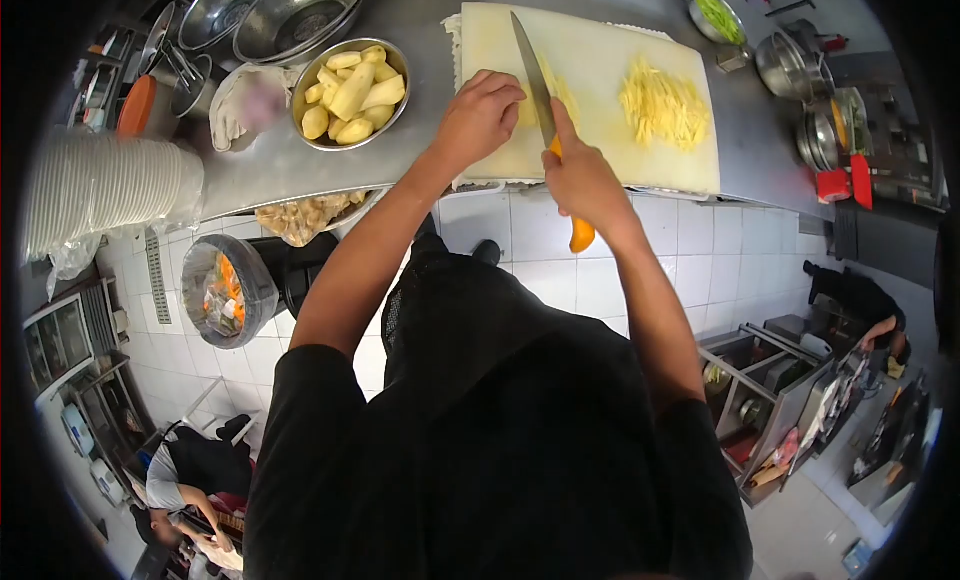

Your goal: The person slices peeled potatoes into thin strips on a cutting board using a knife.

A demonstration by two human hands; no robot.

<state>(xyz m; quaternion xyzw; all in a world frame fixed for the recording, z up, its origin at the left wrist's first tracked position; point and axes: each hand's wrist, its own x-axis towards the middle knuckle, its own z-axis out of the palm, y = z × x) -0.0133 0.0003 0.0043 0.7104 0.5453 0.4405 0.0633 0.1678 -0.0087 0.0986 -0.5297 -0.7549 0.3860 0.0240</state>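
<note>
Fingers of the right hand (584, 180) wrapped firmly around the orange-yellow handle of a large knife (534, 75), one finger stretched along the base of the blade, handle end jutting back past the near edge of the metal desk (425, 30). Just left of the blade, fingers of the left hand (482, 115) bent and bunched, tips close to the steel; by those tips a pale yellow piece (528, 110), mostly hidden, so impossible to tell whether pinched or merely pressed. Ahead of the right fingers, across the blade, thin slices (561, 85); farther right, a loose heap of fine strips (664, 102), all on a white cutting board (600, 165). Well left of the left fingers, a metal bowl (382, 133) of peeled potatoes (352, 92).

Likeliest trouble: a nick to the left fingertips, from so narrow a gap beside the edge. Also possible: a skid of the piece under too light a left hold, and so a slanted cut. Lesser worries: uneven strips from slices bunching against the blade; a sliding board, from the ruffled cloth (452, 50) underneath, beyond the left fingers.
</note>
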